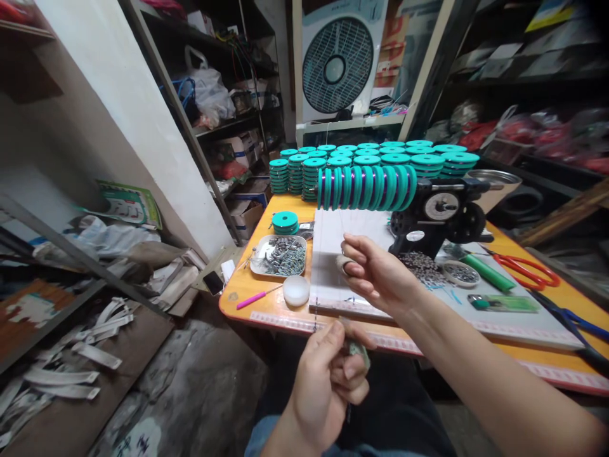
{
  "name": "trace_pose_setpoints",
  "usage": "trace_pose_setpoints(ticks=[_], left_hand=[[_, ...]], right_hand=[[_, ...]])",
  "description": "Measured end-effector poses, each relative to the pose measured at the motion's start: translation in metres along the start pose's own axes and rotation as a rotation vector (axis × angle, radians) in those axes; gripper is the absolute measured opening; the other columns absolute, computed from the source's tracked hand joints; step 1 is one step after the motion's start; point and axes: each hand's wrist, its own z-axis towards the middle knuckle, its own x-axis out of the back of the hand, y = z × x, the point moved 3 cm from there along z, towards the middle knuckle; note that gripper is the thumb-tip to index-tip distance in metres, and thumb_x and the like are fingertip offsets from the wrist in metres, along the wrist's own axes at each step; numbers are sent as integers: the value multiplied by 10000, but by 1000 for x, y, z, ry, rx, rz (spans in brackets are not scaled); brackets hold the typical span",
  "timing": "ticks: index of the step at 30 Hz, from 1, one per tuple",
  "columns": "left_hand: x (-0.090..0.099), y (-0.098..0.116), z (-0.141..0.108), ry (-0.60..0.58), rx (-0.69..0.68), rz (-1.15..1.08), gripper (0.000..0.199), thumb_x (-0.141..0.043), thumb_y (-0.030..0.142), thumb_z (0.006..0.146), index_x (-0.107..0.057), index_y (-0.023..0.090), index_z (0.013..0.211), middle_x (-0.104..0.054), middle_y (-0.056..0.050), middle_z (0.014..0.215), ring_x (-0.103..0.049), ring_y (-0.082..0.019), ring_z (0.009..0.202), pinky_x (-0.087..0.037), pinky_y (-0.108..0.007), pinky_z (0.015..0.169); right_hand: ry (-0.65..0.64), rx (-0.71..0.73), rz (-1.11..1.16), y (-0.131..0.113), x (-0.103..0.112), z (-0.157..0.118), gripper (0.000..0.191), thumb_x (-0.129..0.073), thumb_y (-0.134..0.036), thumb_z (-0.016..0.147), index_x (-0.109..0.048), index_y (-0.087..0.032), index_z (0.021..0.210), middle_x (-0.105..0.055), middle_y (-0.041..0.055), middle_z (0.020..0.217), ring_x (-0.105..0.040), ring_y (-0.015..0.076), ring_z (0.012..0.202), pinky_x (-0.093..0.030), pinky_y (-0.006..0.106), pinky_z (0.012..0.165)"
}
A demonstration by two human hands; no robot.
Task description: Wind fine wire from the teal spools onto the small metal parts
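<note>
The left hand (328,374) pinches a thin dark-dotted line (315,311) at the near edge of the worktop (276,311) — teal spools (367,188) beyond; the right hand (375,270) curls narrow over the white board (329,254) — whether it grips anything, I cannot tell

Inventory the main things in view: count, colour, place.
Fan: one, grey-white, behind table
Spool stacks: many, teal, table's back
Spool row: one, teal, on machine
Machine: one, black, table's right
Low spool stack: one, teal, behind tray
Parts tray: one, white, table's left
Round container: one, whitish, before tray
Screwdriver-like tool: one, pink, table's front left
Board: one, white, on table
Tube: one, green, on board
Packet: one, green, on board
Scissors-like tool: one, orange-handled, table's right
Plier-like tool: one, blue-handled, table's right
Table: one, yellow, centre
Shelves: several, dark, both sides
Line: one, dark, above left hand
Left hand: one, greenish wrap at fingers, near table edge
Right hand: one, grey finger cover, over board
</note>
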Motion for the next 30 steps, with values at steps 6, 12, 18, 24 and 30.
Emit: trace_pose_setpoints(ticks=[6,12,18,24,30], left_hand=[[1,-5,-7,-37,2,-27,354,-428,307,922,-636,75,755,-413,13,487,-168,-24,391,-152,-130,357],[7,-11,-9,-55,26,-52,347,-427,277,909,-646,63,746,-488,-34,516,-240,-28,385,-163,-128,346],[12,-15,-12,-64,35,-77,335,-445,278,900,-668,64,770,-521,-51,529,-251,-26,381,-175,-124,341],[18,-18,-14,-42,53,-64,309,-504,309,868,-674,71,769,-543,-58,525,-259,-25,369,-171,-128,331],[21,-22,-15,-36,53,-38,291,-554,331,834,-675,80,749,-554,-60,502,-249,-26,356,-158,-136,323]], right_hand=[[-32,-18,-22,0,1,-2,398,-460,-358,889,-298,-187,568,-388,-60,429,-286,29,261,-173,105,232],[-17,-26,-43,0,3,-2,411,-453,-382,891,-295,-185,567,-386,-61,427,-276,30,258,-168,109,223],[-32,-23,-44,0,3,-2,409,-468,-379,881,-303,-184,562,-394,-58,428,-283,33,259,-168,110,224],[-37,-24,-43,-1,5,-3,413,-484,-392,879,-317,-181,565,-401,-56,434,-300,32,257,-176,109,229],[-50,-27,-31,0,7,-2,427,-446,-393,906,-310,-180,562,-401,-53,432,-299,34,255,-181,109,228]])
